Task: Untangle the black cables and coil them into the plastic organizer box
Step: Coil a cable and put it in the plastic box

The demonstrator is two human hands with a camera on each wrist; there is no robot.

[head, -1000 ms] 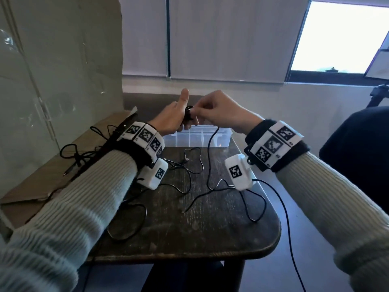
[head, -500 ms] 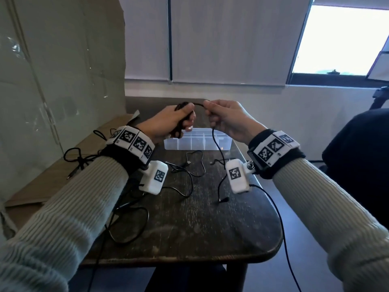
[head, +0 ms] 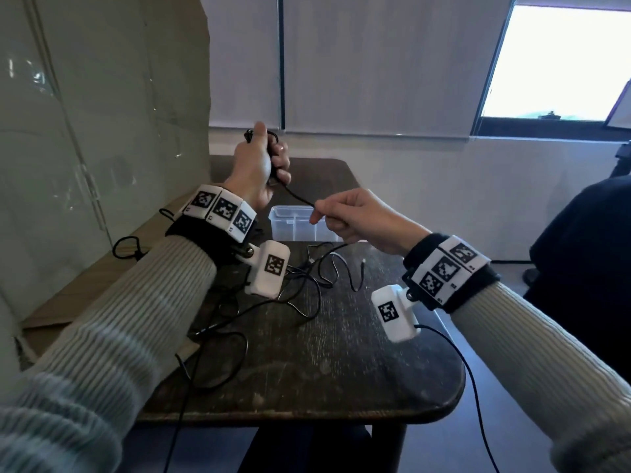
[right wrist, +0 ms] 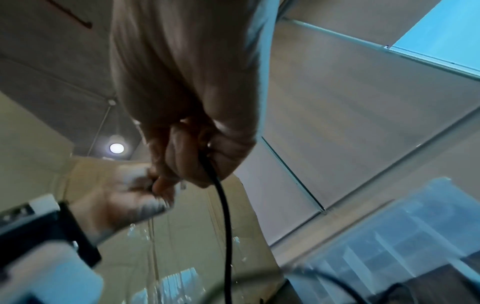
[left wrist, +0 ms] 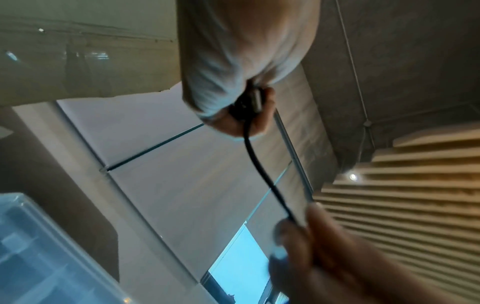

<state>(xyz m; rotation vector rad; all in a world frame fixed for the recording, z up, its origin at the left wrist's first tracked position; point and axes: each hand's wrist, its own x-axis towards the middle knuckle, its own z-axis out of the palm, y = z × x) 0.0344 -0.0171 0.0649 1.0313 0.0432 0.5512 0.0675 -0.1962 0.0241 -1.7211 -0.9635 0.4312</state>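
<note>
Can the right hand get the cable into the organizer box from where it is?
Probably yes: the right hand pinches the black cable just in front of the open plastic organizer box, with nothing visible between them.

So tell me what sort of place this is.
Probably an office or meeting room set up for recording: a small dark wooden table, roller blinds over the window, and a plain concrete wall on the left.

The right hand point(right wrist: 189, 98) pinches a black cable point(right wrist: 224, 207) hanging beside the organizer box point(right wrist: 394, 246).
</note>
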